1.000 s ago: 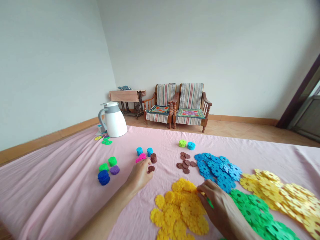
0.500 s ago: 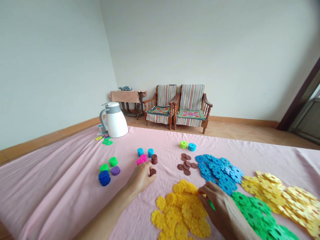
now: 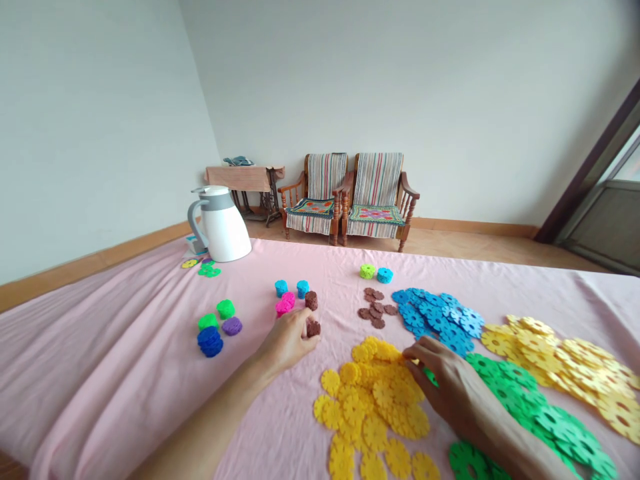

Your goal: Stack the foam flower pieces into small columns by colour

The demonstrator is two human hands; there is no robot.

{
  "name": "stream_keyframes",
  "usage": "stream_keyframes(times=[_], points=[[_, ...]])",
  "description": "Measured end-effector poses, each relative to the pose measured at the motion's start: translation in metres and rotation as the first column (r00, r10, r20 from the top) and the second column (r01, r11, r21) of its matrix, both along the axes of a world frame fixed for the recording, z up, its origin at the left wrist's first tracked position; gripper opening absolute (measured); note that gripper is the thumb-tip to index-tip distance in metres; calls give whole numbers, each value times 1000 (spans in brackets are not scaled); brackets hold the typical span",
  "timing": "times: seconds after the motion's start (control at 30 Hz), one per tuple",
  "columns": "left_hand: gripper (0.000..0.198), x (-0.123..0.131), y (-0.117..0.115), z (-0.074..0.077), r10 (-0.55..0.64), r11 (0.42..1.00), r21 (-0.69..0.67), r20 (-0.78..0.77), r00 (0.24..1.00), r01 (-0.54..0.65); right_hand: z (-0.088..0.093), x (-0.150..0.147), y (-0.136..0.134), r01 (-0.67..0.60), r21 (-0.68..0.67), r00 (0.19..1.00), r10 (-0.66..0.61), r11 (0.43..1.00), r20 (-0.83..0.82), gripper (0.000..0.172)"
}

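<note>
1. Your left hand [image 3: 289,339] grips a short brown stack [image 3: 314,329] between thumb and fingers, nearer you than the taller brown stack [image 3: 311,301].
2. Your right hand [image 3: 443,373] is at the edge of the yellow disc pile [image 3: 373,393], fingertips drawn together; whether they grasp anything cannot be told.
3. Loose brown discs [image 3: 377,311] lie beside the blue disc pile [image 3: 435,317].

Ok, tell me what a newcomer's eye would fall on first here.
Probably the yellow discs, heaped at the near middle of the pink cloth, with the right hand at their right edge. Next might come the blue discs beyond that hand, then the white jug, standing near the cloth's far edge on the left.
</note>
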State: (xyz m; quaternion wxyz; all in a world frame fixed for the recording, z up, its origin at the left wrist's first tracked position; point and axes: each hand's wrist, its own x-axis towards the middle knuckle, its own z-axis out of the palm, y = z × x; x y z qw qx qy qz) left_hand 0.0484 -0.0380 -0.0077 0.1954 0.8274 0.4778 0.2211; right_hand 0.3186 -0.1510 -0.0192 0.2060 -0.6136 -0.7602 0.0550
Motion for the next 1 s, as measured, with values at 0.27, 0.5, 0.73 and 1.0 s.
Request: stream_keyframes(times=[0.27,0.5,0.73,1.0], points=[[10,-2,5,-7,-4,1000,8,19,1000,4,5,2,1,25,113,999,-29,993,29,28],[9,-4,6,-10,4,1000,-1,40,999,-4,3,-4,3,31,189,998,-40,982,46,31],[7,-5,6,-10,2,1000,6,66,998,-3,3,-8,5,52,202,999,-53,978,-1,30],[13,-9,11,-14,6,1000,-21,90,996,-4,3,-4,16,146,200,989,-147,969,-9,27]])
